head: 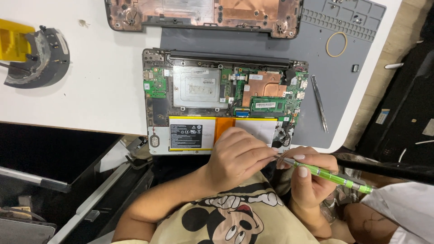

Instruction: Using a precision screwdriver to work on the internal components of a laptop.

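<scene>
Right hand (312, 174): I'm pinching a green screwdriver (332, 176). Left hand (237, 156): I'm pinching its tip, just beside the open laptop (226, 99); tweezers (320, 103) lying beyond.

The left hand (237, 156) covers the near edge of the opened laptop (224, 101) and a part of its white battery (192, 133). The tip of the green screwdriver (332, 176) is hidden behind this hand, so what it touches cannot be seen. The removed bottom cover (203, 16) is cut off by the top edge. The small parts in the grey mat (348, 27) are too small to tell.
</scene>
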